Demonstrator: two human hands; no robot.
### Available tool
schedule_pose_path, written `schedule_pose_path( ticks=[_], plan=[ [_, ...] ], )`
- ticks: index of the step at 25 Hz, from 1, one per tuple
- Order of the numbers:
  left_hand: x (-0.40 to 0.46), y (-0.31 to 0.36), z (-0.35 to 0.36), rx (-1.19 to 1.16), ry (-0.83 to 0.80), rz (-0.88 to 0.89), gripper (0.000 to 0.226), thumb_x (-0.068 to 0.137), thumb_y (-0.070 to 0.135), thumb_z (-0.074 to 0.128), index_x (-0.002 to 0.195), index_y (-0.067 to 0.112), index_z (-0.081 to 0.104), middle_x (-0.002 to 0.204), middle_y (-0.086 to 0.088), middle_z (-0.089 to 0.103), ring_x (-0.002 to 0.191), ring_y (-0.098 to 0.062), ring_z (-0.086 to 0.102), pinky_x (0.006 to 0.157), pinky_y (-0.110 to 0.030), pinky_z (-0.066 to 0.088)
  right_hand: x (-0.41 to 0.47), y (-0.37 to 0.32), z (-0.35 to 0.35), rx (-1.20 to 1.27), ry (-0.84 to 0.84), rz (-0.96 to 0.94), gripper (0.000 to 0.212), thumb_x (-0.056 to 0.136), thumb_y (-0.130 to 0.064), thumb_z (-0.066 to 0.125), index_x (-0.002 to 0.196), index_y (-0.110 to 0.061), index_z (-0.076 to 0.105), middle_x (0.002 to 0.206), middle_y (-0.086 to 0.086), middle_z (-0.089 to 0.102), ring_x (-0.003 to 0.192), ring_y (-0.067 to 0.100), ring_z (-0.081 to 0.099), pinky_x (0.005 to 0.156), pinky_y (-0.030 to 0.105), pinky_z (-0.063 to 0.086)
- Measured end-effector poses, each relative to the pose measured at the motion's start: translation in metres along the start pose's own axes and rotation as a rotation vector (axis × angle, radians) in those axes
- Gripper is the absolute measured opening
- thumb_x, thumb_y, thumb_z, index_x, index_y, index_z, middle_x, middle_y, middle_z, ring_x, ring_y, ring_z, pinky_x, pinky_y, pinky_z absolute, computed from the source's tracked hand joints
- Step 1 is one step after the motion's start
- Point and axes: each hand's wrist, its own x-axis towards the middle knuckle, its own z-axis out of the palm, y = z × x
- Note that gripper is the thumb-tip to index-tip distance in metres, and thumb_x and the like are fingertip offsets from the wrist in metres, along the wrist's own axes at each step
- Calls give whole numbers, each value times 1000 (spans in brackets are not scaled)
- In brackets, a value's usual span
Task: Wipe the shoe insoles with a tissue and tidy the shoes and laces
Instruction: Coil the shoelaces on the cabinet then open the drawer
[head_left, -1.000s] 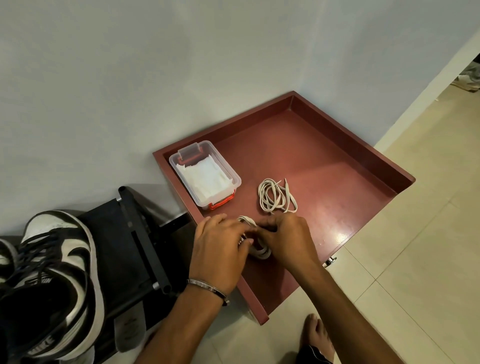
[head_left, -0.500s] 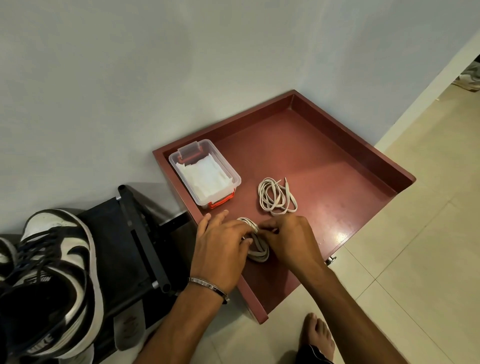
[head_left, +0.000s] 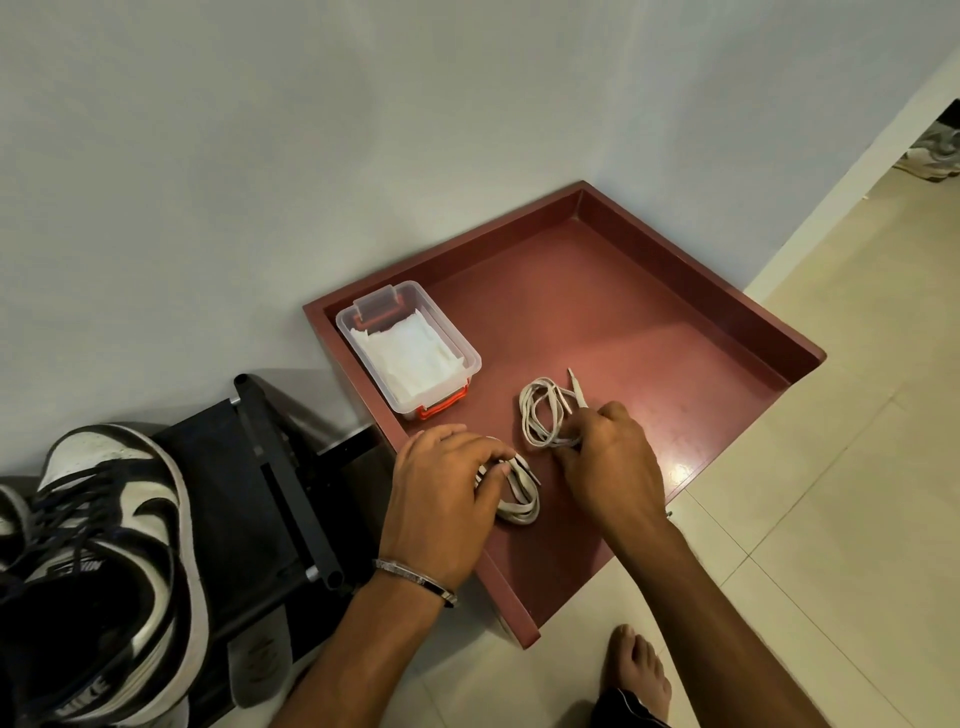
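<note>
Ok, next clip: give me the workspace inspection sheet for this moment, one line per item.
Surface: red tray on tiled floor, against the wall.
Job's things: two bundled white laces in the tray, near lace and far lace; clear tissue box, lid off, tissues inside; black-and-white sneaker on a black rack.
Clutter: an insole leaning below the rack.
Grippers: left hand holds the near lace; right hand grips the far lace.
Cables: nothing seen.
Surroundings: bare foot; more shoes through a doorway.
</note>
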Motion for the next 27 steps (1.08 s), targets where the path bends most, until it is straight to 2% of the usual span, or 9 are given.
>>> schedule_pose_path(
  ticks=[3,6,11,13,17,19,21,24,27],
  plan=[
    [2,-1,-1,-57,45,18,12,89,25,67,98,32,73,96,19,68,104,-4,55,95,-30,44,2,3,-7,79,167,-55,14,86,-24,72,95,-15,74,101,4,63,92,25,58,73,34,50],
    [4,5,-2,-165,74,-21,12,90,24,66,96,32,73,93,21,68,96,0,57,86,-17,43,3,-2,-18,354,240,27,14,93,-35,64,88,-22,68,80,-6,69,71,14,64,63,30,51],
    [2,11,1,-309,53,-52,17,90,23,67,104,31,73,98,19,69,95,0,62,84,-20,49,7,-13,-33,1282,72,473,14,98,-25,59,90,-14,62,72,3,71,59,13,68,63,29,58],
    [1,14,1,-353,37,-50,23,90,25,67,112,31,70,105,19,69,100,0,62,87,-19,50,7,-17,-41,1451,-77,540,15,99,-22,58,89,-11,62,72,6,71,62,15,70,68,30,57],
    [2,21,0,-483,-34,-73,41,89,25,68,130,31,60,120,20,65,112,4,58,93,-13,48,-2,-28,-46,1253,-191,290,19,95,-19,63,112,-10,59,73,7,73,57,14,68,58,26,55],
    [3,22,2,-521,-66,-97,46,89,26,68,133,33,56,121,20,65,114,4,58,95,-20,51,-6,-30,-46,1179,-166,196,29,93,-15,66,118,-18,53,71,7,72,57,16,68,54,24,55],
    [3,21,4,-559,-69,-112,45,89,27,70,132,32,57,118,19,67,112,3,60,95,-25,53,-6,-31,-46,1282,-237,155,27,92,-12,64,118,-13,59,76,14,70,59,18,66,55,27,54],
    [4,19,7,-649,-66,-148,35,90,28,67,124,33,61,102,12,71,99,-7,67,86,-36,57,-3,-27,-46,1401,-315,131,23,95,-9,58,115,-4,68,96,13,74,73,20,69,65,28,57],
    [8,15,6,-710,-13,-197,22,97,19,57,101,36,70,75,6,68,76,-13,66,75,-39,58,2,-19,-45,1310,-156,102,25,95,-2,57,116,-8,68,104,2,76,79,10,67,66,19,54]
  ],
)
